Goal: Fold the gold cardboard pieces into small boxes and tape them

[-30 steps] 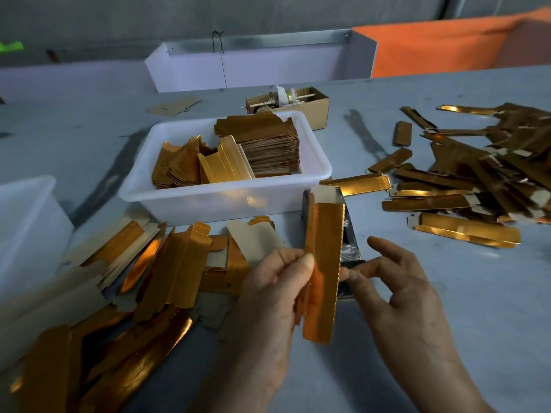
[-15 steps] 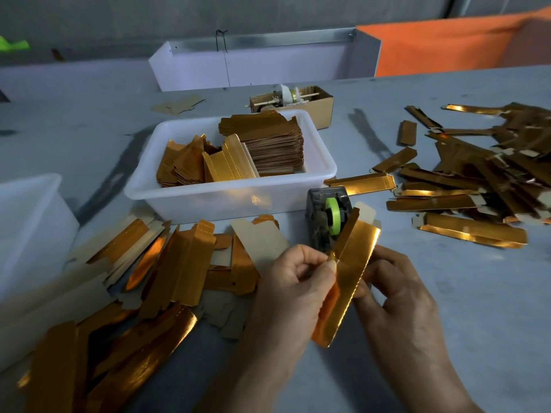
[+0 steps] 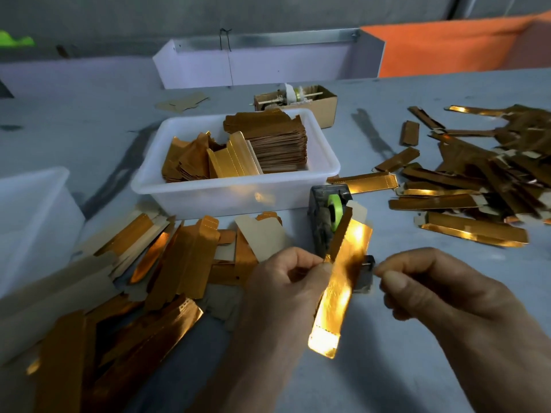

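On the grey bench [image 3: 417, 338] stand two white plastic tubs [image 3: 235, 198], the nearer one holding stacked gold pieces, with loose heaps of gold cardboard [image 3: 477, 180] on either side and one tape dispenser [image 3: 329, 216]. Above it, the left hand [image 3: 286, 281] pinches one long, shiny gold cardboard piece [image 3: 340, 284], folded lengthwise and tilted; the right hand [image 3: 432, 287] has its grip pressed together, thumb to forefinger, just beside it.

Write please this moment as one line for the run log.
left hand: holds gold piece | right hand: pinching by tape dispenser | taping: not yet
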